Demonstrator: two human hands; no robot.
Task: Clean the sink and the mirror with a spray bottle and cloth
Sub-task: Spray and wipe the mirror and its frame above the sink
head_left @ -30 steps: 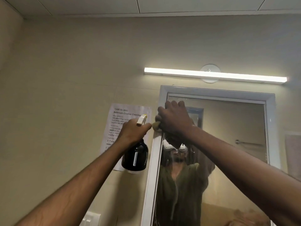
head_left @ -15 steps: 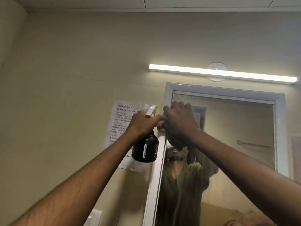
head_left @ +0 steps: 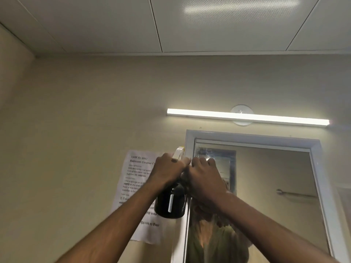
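My left hand [head_left: 167,170] grips the neck of a black spray bottle [head_left: 170,204] with a white trigger head, held up against the wall just left of the mirror. The mirror [head_left: 266,177] has a white frame [head_left: 247,136]. Smears show on the glass near its top left corner. My right hand [head_left: 205,177] is on the mirror's left edge with its fingers bent, touching my left hand. The cloth lies under it and is almost wholly hidden. The sink is out of view.
A printed task sheet [head_left: 136,168] is stuck to the beige wall behind the bottle. A lit tube lamp [head_left: 247,116] runs above the mirror. The glass reflects a person in a green top and a towel rail [head_left: 296,194].
The view has tilted up toward the ceiling. My right hand has slid a little down the mirror's left edge, and my left hand with the bottle has closed in until the hands touch.
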